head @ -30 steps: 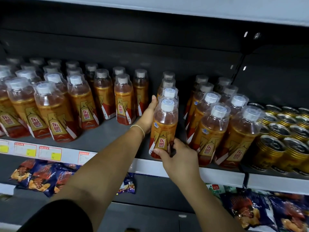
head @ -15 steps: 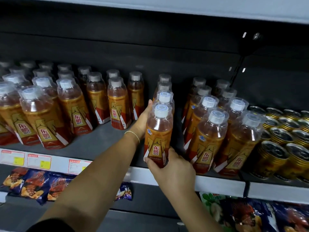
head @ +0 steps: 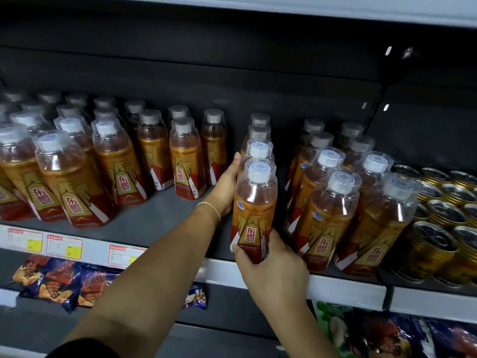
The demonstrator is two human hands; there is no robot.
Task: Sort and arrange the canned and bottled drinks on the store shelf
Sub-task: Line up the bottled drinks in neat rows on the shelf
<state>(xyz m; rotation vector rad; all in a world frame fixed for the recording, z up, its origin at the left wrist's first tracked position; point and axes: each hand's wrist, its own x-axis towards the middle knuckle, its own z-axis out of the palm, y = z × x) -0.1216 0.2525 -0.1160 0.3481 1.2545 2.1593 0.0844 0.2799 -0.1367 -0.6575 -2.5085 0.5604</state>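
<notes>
An orange drink bottle [head: 254, 210] with a white cap and a red-gold label stands at the front of a single-file row on the dark shelf [head: 160, 210]. My right hand [head: 273, 270] grips its base from the front. My left hand [head: 227, 187] reaches in beside the row and lies against the left side of the bottle behind it [head: 258, 151], fingers hidden. More of the same bottles [head: 77, 177] fill the shelf's left part, and two more rows [head: 333, 210] stand to the right.
Gold cans [head: 444, 228] are packed at the far right of the shelf. Price tags [head: 64, 245] line the shelf's front rail. Snack bags [head: 59, 280] lie on the lower shelf at left and right. A bare gap [head: 180, 215] of shelf lies left of the held row.
The view has shifted a little. Both hands stay on the middle row, and the front bottle sits about where it was at the shelf's front edge.
</notes>
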